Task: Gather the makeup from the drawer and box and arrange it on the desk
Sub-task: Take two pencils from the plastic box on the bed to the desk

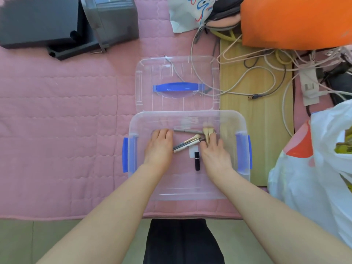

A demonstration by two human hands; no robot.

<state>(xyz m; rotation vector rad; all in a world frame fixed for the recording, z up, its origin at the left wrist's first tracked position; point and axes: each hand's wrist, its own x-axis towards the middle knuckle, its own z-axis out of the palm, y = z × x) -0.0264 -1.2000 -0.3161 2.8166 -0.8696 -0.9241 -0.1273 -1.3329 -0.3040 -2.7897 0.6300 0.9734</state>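
Clear plastic storage box with blue latches [190, 187], centre frame, on pink quilted mat [57, 121] | clear lid with blue handle [171, 103] set off above it, so both hands can reach in | right hand [213, 152] pinches gold-handled makeup brushes [208, 134], apparently for lift-out | left hand [159, 147] palm-down, fingers relaxed, holding nothing | cream-handled brushes [187, 144] and black lipstick tube [197, 161] lie on the box floor between the hands.

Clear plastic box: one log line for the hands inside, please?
clear plastic box: open | left hand: inside, grasp unclear | right hand: grips gold-handled brushes | black tube: between hands
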